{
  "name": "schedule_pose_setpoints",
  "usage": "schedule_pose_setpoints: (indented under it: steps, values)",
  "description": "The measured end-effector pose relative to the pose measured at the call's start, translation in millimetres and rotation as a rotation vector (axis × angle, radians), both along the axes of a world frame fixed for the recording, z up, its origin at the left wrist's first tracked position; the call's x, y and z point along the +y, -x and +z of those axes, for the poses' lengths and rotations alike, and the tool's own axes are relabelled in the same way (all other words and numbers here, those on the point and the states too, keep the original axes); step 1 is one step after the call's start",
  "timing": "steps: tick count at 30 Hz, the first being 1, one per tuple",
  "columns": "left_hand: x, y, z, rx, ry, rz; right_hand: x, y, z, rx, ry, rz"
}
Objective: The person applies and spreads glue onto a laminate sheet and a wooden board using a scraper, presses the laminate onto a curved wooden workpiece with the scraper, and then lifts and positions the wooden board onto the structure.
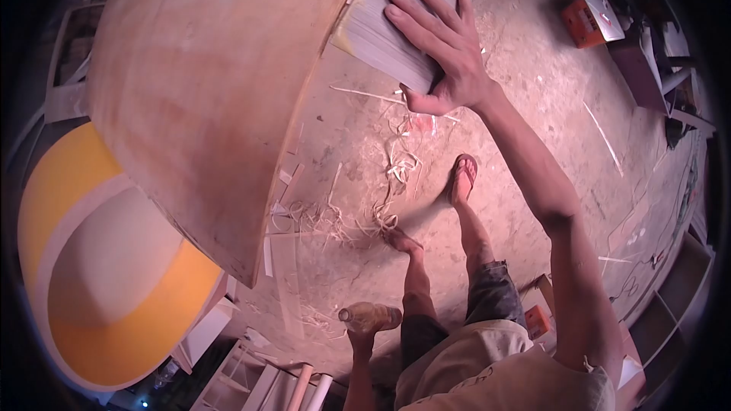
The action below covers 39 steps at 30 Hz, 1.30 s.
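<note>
My right hand (449, 49) lies with fingers spread on a pale, streaked flat sheet (392, 23), its thumb by the sheet's lower edge. A yellowish smear runs along the sheet's corner. The sheet meets the edge of a large wooden panel (205, 91), which fills the upper left. Low in the view, my left hand (361, 344) is closed around a bottle with yellowish contents (371, 315), held tilted nearly on its side. Part of that hand is hidden behind the bottle.
Curled shavings and strips (400, 164) litter the floor near my feet. A yellow-and-white curved piece (68, 183) stands at left. An orange box (582, 23) is at upper right, a shelf unit (670, 297) at lower right, and wooden frames (236, 380) at lower left.
</note>
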<state>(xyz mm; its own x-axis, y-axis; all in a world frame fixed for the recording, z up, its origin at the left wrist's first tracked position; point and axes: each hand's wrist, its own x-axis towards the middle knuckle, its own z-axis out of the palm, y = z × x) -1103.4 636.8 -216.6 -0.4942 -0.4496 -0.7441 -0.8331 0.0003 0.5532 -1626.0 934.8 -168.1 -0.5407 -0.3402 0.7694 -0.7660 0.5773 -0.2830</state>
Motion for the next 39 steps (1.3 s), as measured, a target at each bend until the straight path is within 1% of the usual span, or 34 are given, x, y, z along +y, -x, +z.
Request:
schedule_pose_setpoints:
  steps: [2, 5, 11, 14, 17, 20, 22, 24, 26, 27, 28, 30, 31, 33, 34, 36, 37, 39]
  values:
    - [3, 7, 4, 0.006, -0.016, -0.008, -5, 6, -2, 0.006, 0.001, -0.003]
    - [4, 12, 7, -0.020, 0.034, -0.034, -8, 10, -10, -0.020, 0.018, 0.042]
    - [-1, -10, -2, -0.044, -0.001, 0.040, 3, 3, -6, -0.060, -0.043, 0.023]
    - [-8, -21, -7, -0.122, -0.016, 0.012, -2, 9, 4, -0.040, -0.043, 0.050]
    - [-11, -32, -9, -0.193, -0.046, 0.012, 3, 9, 0, -0.064, -0.068, 0.052]
    - [-13, -37, -8, -0.248, 0.050, -0.049, 7, 6, 6, -0.087, -0.124, 0.047]
    - [-11, -34, -4, -0.214, 0.064, -0.080, 12, 7, 11, -0.105, -0.152, 0.056]
    - [-9, -25, 6, -0.186, 0.078, -0.083, 16, 9, 8, -0.164, -0.195, 0.062]
    - [4, -11, 12, -0.155, 0.046, -0.053, 24, 15, -2, -0.260, -0.295, 0.067]
    - [8, -4, 11, -0.166, 0.016, -0.043, 30, 18, -10, -0.278, -0.310, 0.052]
    - [17, 8, 12, -0.213, 0.052, -0.058, 42, 21, -13, -0.304, -0.273, 0.044]
    - [32, 18, 4, -0.198, 0.165, -0.120, 60, 24, -15, -0.357, -0.173, 0.046]
    - [41, 26, 1, -0.154, 0.140, -0.094, 73, 23, -6, -0.424, -0.072, 0.041]
    - [58, 46, -8, -0.073, 0.079, -0.055, 91, 24, 0, -0.706, 0.424, 0.135]
    - [63, 57, -11, -0.081, 0.048, -0.065, 101, 22, 2, -0.844, 0.675, 0.181]
    - [69, 76, -22, -0.101, -0.018, -0.083, 127, 17, 8, -1.296, 1.459, 0.662]
    - [70, 86, -27, -0.074, -0.015, -0.105, 129, 12, 18, -1.287, 1.689, 0.729]
    - [67, 98, -32, -0.020, -0.031, -0.110, 128, 4, 22, -1.266, 1.794, 0.830]
